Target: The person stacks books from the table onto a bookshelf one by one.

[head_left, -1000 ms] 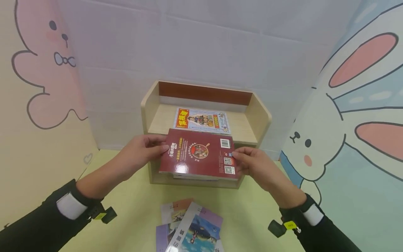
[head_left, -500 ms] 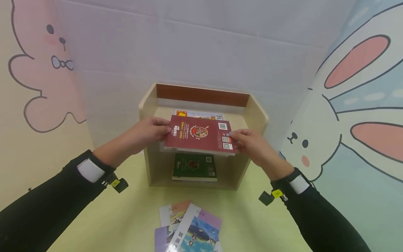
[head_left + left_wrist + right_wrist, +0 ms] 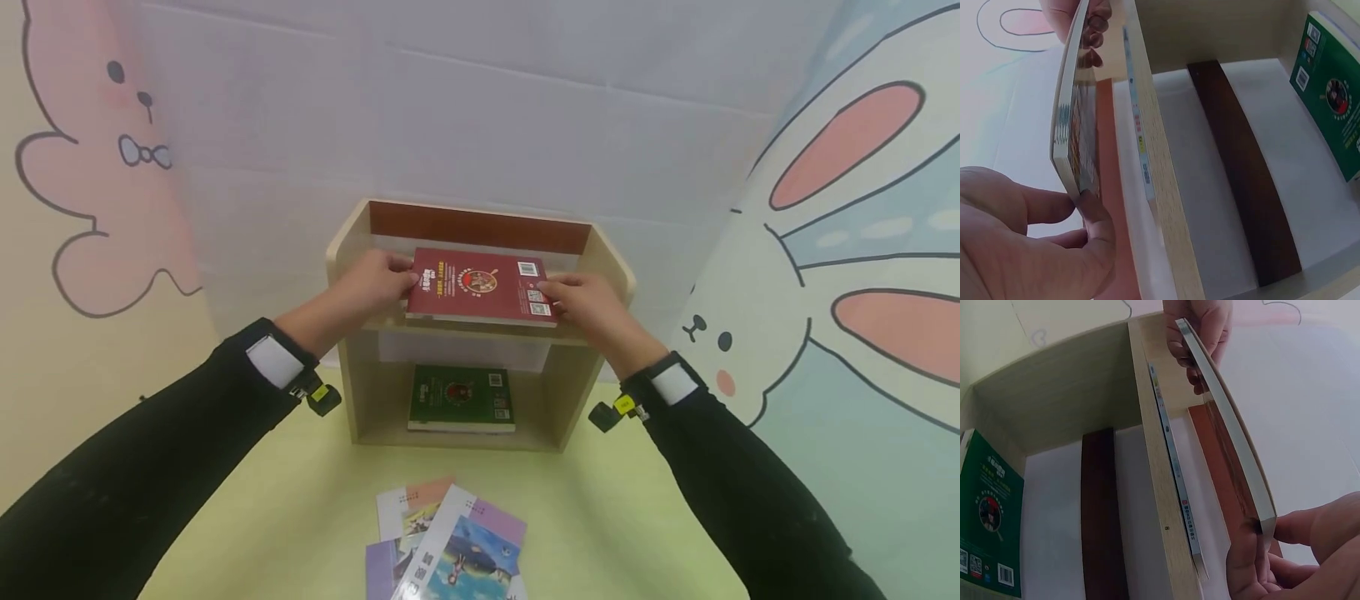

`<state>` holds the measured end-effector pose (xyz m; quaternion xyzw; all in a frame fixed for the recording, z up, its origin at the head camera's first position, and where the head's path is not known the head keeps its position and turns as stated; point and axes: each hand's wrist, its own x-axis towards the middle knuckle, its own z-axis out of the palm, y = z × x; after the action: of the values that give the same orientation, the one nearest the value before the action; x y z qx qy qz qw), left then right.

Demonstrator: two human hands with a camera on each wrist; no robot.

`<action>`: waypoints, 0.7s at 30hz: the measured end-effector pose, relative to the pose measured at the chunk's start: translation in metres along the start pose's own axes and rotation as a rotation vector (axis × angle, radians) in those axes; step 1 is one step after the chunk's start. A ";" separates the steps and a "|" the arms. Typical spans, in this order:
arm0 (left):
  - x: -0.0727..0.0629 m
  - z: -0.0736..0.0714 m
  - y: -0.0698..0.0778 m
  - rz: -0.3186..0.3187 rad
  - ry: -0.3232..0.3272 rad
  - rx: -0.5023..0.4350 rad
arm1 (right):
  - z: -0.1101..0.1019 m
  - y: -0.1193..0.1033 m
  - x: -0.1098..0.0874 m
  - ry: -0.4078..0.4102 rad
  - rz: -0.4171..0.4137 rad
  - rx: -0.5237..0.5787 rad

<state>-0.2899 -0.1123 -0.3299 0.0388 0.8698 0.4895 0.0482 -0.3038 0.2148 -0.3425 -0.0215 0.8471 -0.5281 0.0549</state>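
Observation:
Both hands hold a dark red book [image 3: 480,287] by its two short ends, above the upper board of a small wooden shelf [image 3: 348,367]. My left hand [image 3: 371,292] pinches its left end, thumb on top in the head view. The right hand [image 3: 588,308] pinches the right end. In both wrist views a gap shows between the red book and a thin book [image 3: 1175,469] lying on the upper board; the head view hides that thin book. On the lower level lies a green book [image 3: 461,398].
Several overlapping picture books [image 3: 457,550] lie on the yellow-green surface [image 3: 285,500] in front of the shelf. The shelf's side panels [image 3: 611,258] rise close beside both hands. A pale cloth [image 3: 487,100] hangs behind, and painted walls stand left and right.
The hands have carried the red book up and back, from in front of the lower level to over the upper board. The green book has come into view, and the thin book is now covered.

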 end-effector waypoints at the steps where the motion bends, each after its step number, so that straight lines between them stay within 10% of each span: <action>1: 0.003 0.000 0.000 0.003 0.008 0.016 | 0.002 -0.001 0.003 0.011 -0.001 -0.013; 21: 0.037 0.006 0.001 -0.020 -0.027 0.194 | 0.023 -0.003 0.043 0.081 0.031 -0.175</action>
<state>-0.3262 -0.1026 -0.3334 0.0411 0.9128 0.4018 0.0607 -0.3438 0.1890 -0.3531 0.0083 0.8918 -0.4516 0.0264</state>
